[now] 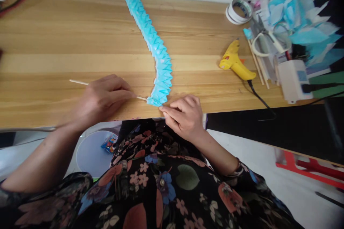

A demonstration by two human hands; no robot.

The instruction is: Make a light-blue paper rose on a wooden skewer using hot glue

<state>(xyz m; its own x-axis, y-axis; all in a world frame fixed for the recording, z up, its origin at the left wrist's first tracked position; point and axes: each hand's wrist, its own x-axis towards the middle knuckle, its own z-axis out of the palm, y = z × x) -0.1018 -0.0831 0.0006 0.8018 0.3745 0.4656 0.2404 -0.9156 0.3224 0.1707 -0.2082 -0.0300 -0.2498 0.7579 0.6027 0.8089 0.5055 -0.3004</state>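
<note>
A long strip of pleated light-blue paper (158, 52) curves across the wooden table from the back towards me. My left hand (106, 94) is closed around a thin wooden stick (142, 98), whose far end sticks out to the left. The stick's right tip meets the near end of the strip. At that same end my right hand (184, 114) pinches the paper's lower corner between thumb and forefinger. Its other fingers are curled.
To the right lie a yellow glue gun (236, 62) with a black cord, rolls of tape (239, 11), scissors with white handles (271, 43), more sticks (259, 61) and blue paper scraps (311, 25). A white power strip (294, 80) is near the table's front edge. Several sticks lean on the wall.
</note>
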